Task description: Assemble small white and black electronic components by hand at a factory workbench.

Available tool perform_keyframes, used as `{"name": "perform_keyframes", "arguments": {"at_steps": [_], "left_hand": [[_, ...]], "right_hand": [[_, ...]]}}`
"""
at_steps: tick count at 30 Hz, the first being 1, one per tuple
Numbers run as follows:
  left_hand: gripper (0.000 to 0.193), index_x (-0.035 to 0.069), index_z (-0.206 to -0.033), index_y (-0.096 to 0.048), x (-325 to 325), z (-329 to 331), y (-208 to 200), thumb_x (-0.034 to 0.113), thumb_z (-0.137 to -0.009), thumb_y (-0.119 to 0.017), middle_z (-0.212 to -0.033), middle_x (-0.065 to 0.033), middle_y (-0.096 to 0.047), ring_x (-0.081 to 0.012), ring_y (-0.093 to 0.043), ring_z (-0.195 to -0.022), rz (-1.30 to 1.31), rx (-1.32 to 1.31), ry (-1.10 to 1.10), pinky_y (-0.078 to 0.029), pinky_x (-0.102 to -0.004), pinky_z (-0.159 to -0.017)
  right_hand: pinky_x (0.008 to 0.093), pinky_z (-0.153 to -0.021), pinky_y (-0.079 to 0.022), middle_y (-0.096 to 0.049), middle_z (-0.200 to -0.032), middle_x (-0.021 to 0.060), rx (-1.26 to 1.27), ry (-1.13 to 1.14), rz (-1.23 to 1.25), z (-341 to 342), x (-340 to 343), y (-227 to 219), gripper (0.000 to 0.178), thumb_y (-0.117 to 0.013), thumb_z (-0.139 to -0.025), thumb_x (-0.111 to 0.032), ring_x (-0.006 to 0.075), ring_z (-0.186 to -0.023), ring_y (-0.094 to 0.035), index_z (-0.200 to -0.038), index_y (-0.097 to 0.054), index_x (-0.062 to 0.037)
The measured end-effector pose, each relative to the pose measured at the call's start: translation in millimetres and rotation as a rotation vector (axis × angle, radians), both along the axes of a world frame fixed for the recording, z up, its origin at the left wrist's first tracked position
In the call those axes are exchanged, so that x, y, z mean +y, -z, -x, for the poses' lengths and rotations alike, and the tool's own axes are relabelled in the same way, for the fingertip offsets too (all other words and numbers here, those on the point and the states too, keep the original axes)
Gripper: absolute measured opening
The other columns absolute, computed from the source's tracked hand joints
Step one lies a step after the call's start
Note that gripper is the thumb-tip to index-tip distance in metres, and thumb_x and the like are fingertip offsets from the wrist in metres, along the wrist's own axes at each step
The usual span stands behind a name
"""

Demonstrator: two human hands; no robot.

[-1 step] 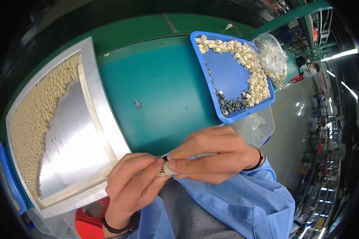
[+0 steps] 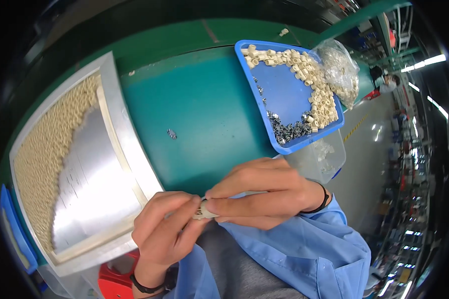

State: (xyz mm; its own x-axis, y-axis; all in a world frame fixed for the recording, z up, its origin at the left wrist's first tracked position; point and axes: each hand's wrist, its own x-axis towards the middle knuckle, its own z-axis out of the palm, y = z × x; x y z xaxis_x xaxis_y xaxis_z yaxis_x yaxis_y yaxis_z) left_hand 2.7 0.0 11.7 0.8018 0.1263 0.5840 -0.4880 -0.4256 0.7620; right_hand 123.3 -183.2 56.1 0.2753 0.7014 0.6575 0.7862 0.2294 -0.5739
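Close to my body, my left hand and my right hand meet fingertip to fingertip. Between them they pinch a small cream plastic part with dark slots or marks on its side. A bit of something dark shows at its upper end, too small to make out. Fingers hide most of the part. My right thumb and forefinger press on its right end, while the left fingers grip the other end.
To the left, a metal-framed tray holds rows of cream parts. A blue tray with cream cylinders and small metal clips stands far right, beside a clear plastic bag. One loose metal clip lies on the green tabletop. A red object sits lower left.
My fingers have shifted slightly around the cream part, and less of the dark piece shows between them. The whole view has moved a little.
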Motion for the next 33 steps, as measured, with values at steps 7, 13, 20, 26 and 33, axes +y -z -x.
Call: {"name": "perform_keyframes", "arguments": {"at_steps": [7,13,20,26,33], "left_hand": [[0.027,-0.008,-0.106,-0.07,-5,-13,9,-0.008,-0.08,-0.078,-0.103,-0.0173,-0.071,-0.0247,-0.07,-0.09,0.151,0.288,0.032,-0.056,-0.0329,-0.081],[0.023,-0.006,-0.108,-0.068,-8,-74,-1,-0.005,-0.086,-0.076,-0.103,-0.0132,-0.069,-0.0187,-0.065,-0.094,0.379,0.47,0.077,-0.053,-0.0293,-0.085],[0.017,0.0,-0.105,-0.069,36,-223,4,0.01,-0.093,-0.075,-0.088,0.0057,-0.056,-0.0036,-0.05,-0.082,-0.003,0.551,0.038,-0.042,-0.0213,-0.077],[0.021,-0.002,-0.101,-0.07,36,-377,47,0.015,-0.09,-0.076,-0.081,0.0028,-0.061,-0.0066,-0.052,-0.075,-0.226,0.472,-0.019,-0.045,-0.0235,-0.071],[0.022,-0.001,-0.103,-0.074,-15,-464,85,0.015,-0.088,-0.078,-0.082,-0.0012,-0.068,-0.0096,-0.058,-0.074,-0.222,0.498,0.004,-0.049,-0.027,-0.072]], "right_hand": [[0.0347,-0.062,-0.055,-0.071,-0.101,0.0146,-0.063,0.087,-0.057,-15,-8,21,0.034,-0.082,-0.081,-0.007,0.0245,-0.074,-0.07,-0.111,-0.073,0.0058],[0.0406,-0.078,-0.055,-0.07,-0.109,0.0155,0.0,0.481,0.186,-52,-64,24,0.049,-0.079,-0.086,-0.025,0.0305,-0.089,-0.069,-0.125,-0.066,0.0024],[0.043,-0.088,-0.052,-0.065,-0.113,0.0119,-0.009,0.846,0.579,-120,-149,76,0.035,-0.073,-0.089,-0.019,0.0328,-0.102,-0.064,-0.12,-0.069,-0.004],[0.0413,-0.088,-0.049,-0.062,-0.109,0.0084,-0.01,0.836,0.548,-128,-136,89,0.029,-0.073,-0.089,-0.019,0.0284,-0.102,-0.061,-0.114,-0.07,-0.005],[0.0392,-0.079,-0.046,-0.059,-0.093,0.0042,0.032,0.82,0.529,-129,-144,100,0.01,-0.073,-0.087,-0.014,0.0253,-0.091,-0.059,-0.094,-0.067,-0.0093]]}}
